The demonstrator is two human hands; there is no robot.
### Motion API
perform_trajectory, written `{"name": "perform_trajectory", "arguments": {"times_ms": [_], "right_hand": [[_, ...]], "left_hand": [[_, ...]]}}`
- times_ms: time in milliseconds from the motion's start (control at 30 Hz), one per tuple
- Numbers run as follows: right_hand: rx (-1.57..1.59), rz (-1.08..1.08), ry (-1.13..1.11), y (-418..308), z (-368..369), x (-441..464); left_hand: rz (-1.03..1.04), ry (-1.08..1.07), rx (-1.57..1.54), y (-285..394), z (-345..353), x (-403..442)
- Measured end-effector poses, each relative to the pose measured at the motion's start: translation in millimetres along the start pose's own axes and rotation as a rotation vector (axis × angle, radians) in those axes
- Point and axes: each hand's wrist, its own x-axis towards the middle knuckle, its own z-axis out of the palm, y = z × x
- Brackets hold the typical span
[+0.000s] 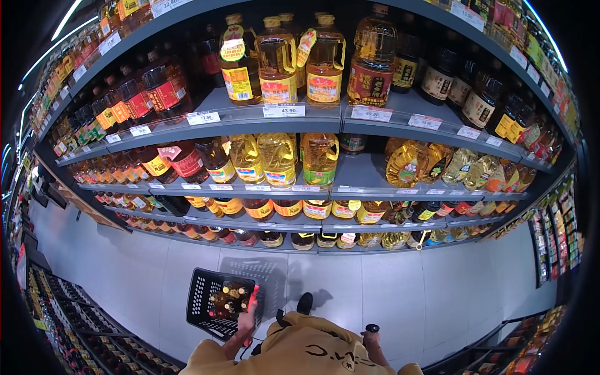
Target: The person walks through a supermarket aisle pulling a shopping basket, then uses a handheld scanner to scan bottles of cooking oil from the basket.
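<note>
At the lower left, my left hand is closed around the red handle of a black shopping basket. The basket has perforated walls and hangs above the floor. Several bottles of amber liquid stand inside it, some with yellow caps. On the other side of my body, my right hand is low, its fingers curled around a small black object with a rounded top. What kind of thing this is I cannot make out.
Ahead stands a long grey shelf unit with several levels of cooking oil bottles and price tags. Darker bottles fill the right part. Pale tiled floor lies below. More racks flank me on both sides.
</note>
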Motion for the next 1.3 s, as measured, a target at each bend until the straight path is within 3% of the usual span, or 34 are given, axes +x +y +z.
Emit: {"name": "perform_trajectory", "arguments": {"times_ms": [67, 167, 233, 300, 433, 533, 633, 700, 733, 767, 900, 933, 967, 1067, 1133, 1300], "right_hand": [[0.083, -0.035, -0.028, -6.3, 6.1, 9.5], [-0.242, -0.31, -0.041, 8.8, 7.6, 46.2], [-0.335, -0.234, -0.018, 14.1, 12.6, 65.9], [-0.228, -0.197, -0.067, 29.3, 15.9, 96.8], [-0.279, 0.004, 0.089, -34.0, 21.3, 23.2], [-0.639, -0.144, 0.051, -10.2, 8.7, 63.2], [-1.28, -0.382, -0.122, -22.6, -2.9, 57.9], [-0.984, -0.297, -0.034, -4.3, -10.8, 92.5], [-0.828, -0.243, 0.009, 16.5, -15.8, 111.9], [-0.817, -0.177, -0.008, 0.7, -14.3, 95.6], [-0.043, 0.014, -0.059, -38.1, -4.5, 47.3], [0.01, 0.068, -0.04, -46.2, -2.4, 41.4], [-0.135, 0.068, 0.058, -59.6, 0.7, 27.5], [0.007, 0.045, 0.099, -63.2, -1.8, 12.6], [-0.018, 0.069, 0.111, -43.3, -8.0, 23.4], [0.013, 0.146, 0.179, -17.6, -42.2, 21.0]], "left_hand": [[0.019, 0.0, -0.067, -7.3, 9.5, 2.1], [-0.061, -0.059, -0.067, 8.1, 5.9, -15.3], [-0.105, -0.109, -0.071, 21.0, 0.9, -30.0], [-0.137, -0.12, -0.087, 29.1, 0.3, -38.8], [-0.028, -0.117, 0.015, 30.2, 0.7, -40.5], [-0.038, -0.18, 0.017, 1.6, 19.5, -10.2], [-0.05, -0.184, -0.006, -4.7, 26.1, -6.1], [0.021, -0.053, -0.028, -6.1, 29.7, -5.6], [-0.011, -0.085, -0.022, -9.6, 30.3, -4.1], [-0.037, -0.124, -0.005, 2.0, 20.4, -18.7], [-0.056, -0.136, -0.069, 29.0, 6.9, -44.9], [-0.072, -0.147, -0.124, 41.7, 4.7, -50.3], [-0.043, -0.097, -0.264, 29.1, 17.1, -40.7], [0.002, -0.044, -0.34, 20.5, 32.9, -28.5], [-0.188, -0.063, -0.112, 19.6, 34.5, -21.7], [-0.097, -0.048, -0.217, 36.4, 58.3, -25.2]]}}
